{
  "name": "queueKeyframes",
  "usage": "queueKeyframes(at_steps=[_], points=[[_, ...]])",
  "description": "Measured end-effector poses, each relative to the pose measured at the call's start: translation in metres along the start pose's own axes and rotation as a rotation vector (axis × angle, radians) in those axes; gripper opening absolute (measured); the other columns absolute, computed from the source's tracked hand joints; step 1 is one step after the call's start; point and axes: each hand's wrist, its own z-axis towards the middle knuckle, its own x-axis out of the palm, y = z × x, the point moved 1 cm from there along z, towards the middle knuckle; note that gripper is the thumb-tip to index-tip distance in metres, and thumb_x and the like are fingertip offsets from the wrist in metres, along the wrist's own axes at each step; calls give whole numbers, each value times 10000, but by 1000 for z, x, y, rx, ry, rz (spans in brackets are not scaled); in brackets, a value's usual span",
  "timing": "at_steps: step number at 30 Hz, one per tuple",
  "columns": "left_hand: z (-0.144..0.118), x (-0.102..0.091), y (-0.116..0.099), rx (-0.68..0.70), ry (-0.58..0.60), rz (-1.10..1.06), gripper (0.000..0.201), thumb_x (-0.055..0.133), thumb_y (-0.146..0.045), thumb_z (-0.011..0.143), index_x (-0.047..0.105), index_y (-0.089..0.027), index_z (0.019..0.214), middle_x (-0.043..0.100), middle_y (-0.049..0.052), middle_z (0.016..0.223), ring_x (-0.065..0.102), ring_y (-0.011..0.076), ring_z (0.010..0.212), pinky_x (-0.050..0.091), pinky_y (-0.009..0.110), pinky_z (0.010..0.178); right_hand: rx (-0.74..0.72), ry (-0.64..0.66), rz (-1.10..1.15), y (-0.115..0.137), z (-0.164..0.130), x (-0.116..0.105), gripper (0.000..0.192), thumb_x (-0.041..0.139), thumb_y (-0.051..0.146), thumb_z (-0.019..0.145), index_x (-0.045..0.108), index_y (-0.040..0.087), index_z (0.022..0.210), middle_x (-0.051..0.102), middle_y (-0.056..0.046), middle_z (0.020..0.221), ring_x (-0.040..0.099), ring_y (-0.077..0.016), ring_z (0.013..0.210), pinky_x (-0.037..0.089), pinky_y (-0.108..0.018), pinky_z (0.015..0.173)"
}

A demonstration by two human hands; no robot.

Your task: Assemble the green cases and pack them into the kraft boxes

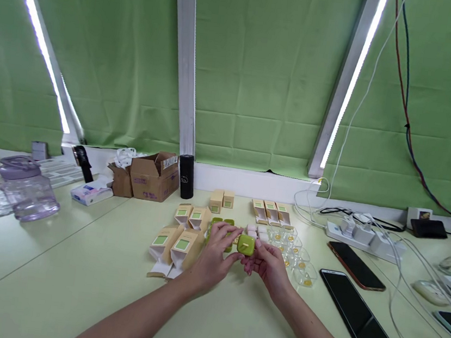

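A green case [246,244] is being held just above the worktop [73,271], near the middle, between both hands. The right hand [269,265] is being kept under and behind it, its grip closed on the case from the right and below. The left hand [214,258] is being laid against the case's left side, fingertips [234,242] touching it; how firmly this grip is closing on it cannot be told. Both forearms are being stretched in from the near edge.

Just beyond the left hand, more green cases [219,222] are lying, partly hidden by the fingers. To the left of the hands, tan cartons [170,244] with green squares are lying open, and further cartons [191,215] are being kept behind them. Two small boxes [221,200] are standing at the far side, with three more cartons [271,212] lying to their right. Right of the case, clear cups [297,257] with yellow bits inside are being kept in a row, some just beside the right hand; pale blocks [257,230] are lying between them and the green cases.

A black phone [359,314] is lying near right, a second phone [355,265] beyond it, and a power strip [365,235] with cables farther off. Far left, a cardboard box [153,176], a black cylinder [186,176] and a purple jar [28,188] are standing well apart from the hands.
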Motion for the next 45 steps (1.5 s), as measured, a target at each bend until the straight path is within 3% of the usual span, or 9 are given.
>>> queueKeyframes(at_steps=[10,15,19,24,28,34,37,41,45], points=[[2,-2,-10,-69,27,-86,479,783,-256,901,686,-280,1369,665,100,1263,489,305,1281,479,511,1100,20,-9,-95,-1,0,-2,611,819,741,734,661,152,697,711,-72,581,620,-145,436,466,-231,435],[5,-2,-8,-239,3,-166,414,802,-382,884,741,-266,1277,672,105,1249,553,310,1246,482,489,1078,-9,-18,-96,0,0,-2,615,805,754,739,641,163,695,710,-71,572,599,-139,419,453,-231,424],[11,0,-4,-349,-29,-311,330,763,-491,891,791,-213,1067,733,109,1124,645,300,1093,521,405,938,-30,-16,-116,1,-1,-1,615,792,765,744,678,160,758,719,-69,590,596,-141,427,455,-241,433],[15,4,4,-461,-26,-578,507,738,-676,844,788,-174,898,745,68,874,629,210,779,486,293,702,-146,-95,-263,5,-3,-1,619,758,785,768,687,171,782,697,-48,582,573,-139,438,426,-242,420],[14,7,12,-570,-69,-716,590,785,-733,761,761,-145,795,645,28,727,517,142,644,427,258,610,-267,-188,-421,21,-4,-6,543,774,715,807,712,176,806,694,-42,605,579,-147,490,420,-252,452],[11,7,15,-677,-133,-945,582,854,-686,725,753,-124,837,612,25,753,532,120,670,430,250,612,-379,-340,-513,66,-6,-19,485,782,663,800,734,183,846,703,-52,662,574,-170,540,430,-282,494],[12,7,16,-702,-168,-1028,581,894,-663,687,742,-117,810,600,20,739,533,117,677,436,247,602,-409,-369,-717,83,-13,-34,398,723,591,853,745,195,876,713,-62,698,602,-202,605,455,-314,565],[12,8,18,-724,-216,-1096,573,927,-633,663,737,-114,816,615,22,738,535,111,675,421,237,585,-416,-453,-1322,93,-34,-69,235,606,411,902,777,261,961,756,-59,835,648,-245,720,438,-351,637],[12,9,18,-736,-226,-1126,563,900,-633,713,740,-113,855,641,31,757,565,116,693,429,237,594,-386,-326,-1705,86,-56,-106,250,583,319,889,790,264,1019,763,-86,1012,684,-311,976,468,-418,818]])
